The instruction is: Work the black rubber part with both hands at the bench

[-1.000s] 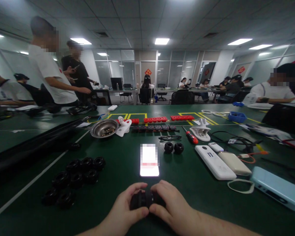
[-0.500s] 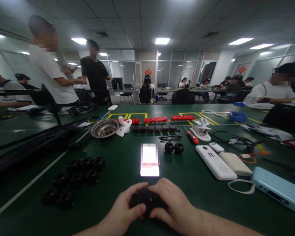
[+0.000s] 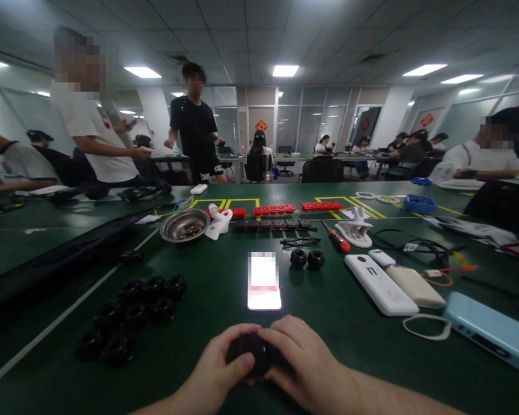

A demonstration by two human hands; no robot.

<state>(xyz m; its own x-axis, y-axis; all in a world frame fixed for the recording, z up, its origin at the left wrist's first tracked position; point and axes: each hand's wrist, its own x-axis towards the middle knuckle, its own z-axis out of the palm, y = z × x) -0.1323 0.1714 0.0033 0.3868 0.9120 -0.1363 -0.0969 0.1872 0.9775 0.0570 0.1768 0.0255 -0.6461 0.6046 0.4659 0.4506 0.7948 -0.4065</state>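
A: The green worktop (image 3: 216,288) fills the foreground. Where are the person's fingers?

B: The left hand (image 3: 218,369) and right hand (image 3: 307,358) have theirs closed around a black part (image 3: 262,353), low in front of the lit phone (image 3: 263,301).

A: Finished with it?

B: Seemingly not; both hands grip it, and the fingers hide whether anything is joined.

A: Its look?

B: Dark, rounded, faintly glossy, largely covered. Farther out, two round black pieces (image 3: 298,259) sit right of the phone; eight black rings (image 3: 136,314) lie clustered leftward, untouched.
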